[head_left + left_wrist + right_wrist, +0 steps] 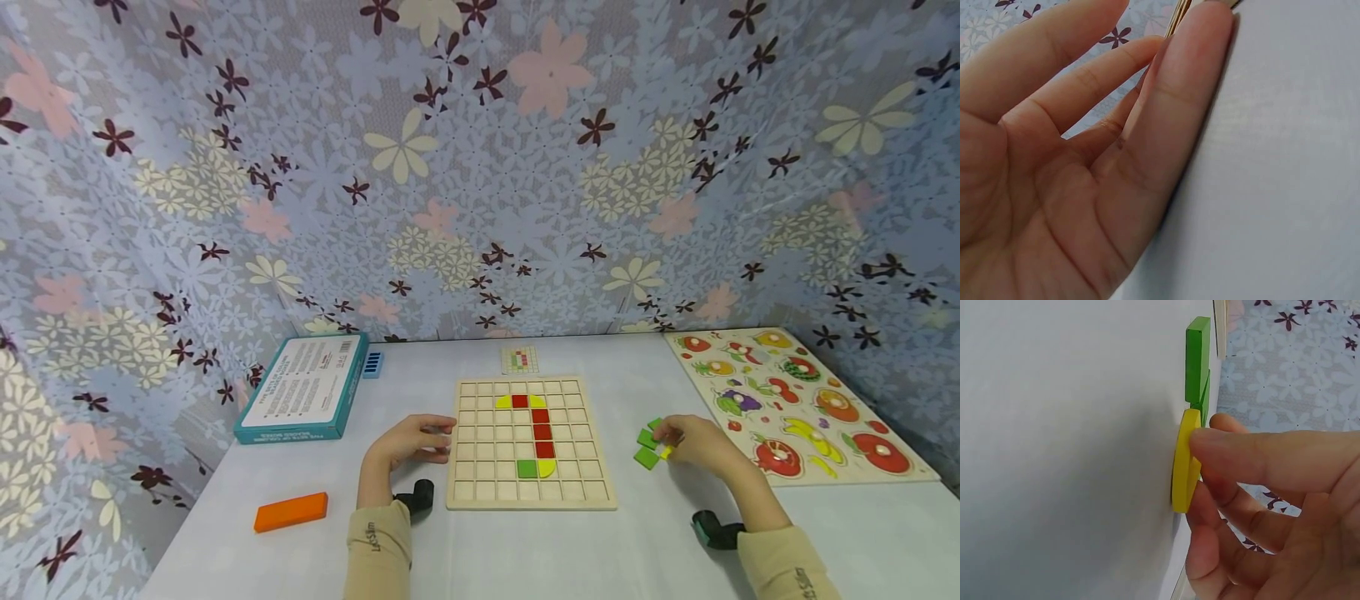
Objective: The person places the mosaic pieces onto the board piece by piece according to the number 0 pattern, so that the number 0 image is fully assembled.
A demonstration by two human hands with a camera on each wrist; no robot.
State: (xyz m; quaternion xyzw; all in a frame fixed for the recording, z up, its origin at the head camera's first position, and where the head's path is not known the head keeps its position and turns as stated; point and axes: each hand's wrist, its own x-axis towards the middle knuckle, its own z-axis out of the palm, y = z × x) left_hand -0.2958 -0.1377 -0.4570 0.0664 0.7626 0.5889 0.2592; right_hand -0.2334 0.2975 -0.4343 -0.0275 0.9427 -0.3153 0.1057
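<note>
Left hand [408, 442] loosely spread along the left edge of the grid board [531, 504], probably steadying it, right hand [701, 446] pinching a yellow piece [1182, 469] by green tiles [647, 458] kept handy board-right.

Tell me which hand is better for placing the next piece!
Probably the right hand: it pinches a yellow piece beside green pieces. The left hand, at the board, holds no piece.

White table [652, 558] carries board [532, 504], box [300, 392], orange block [291, 512].
</note>
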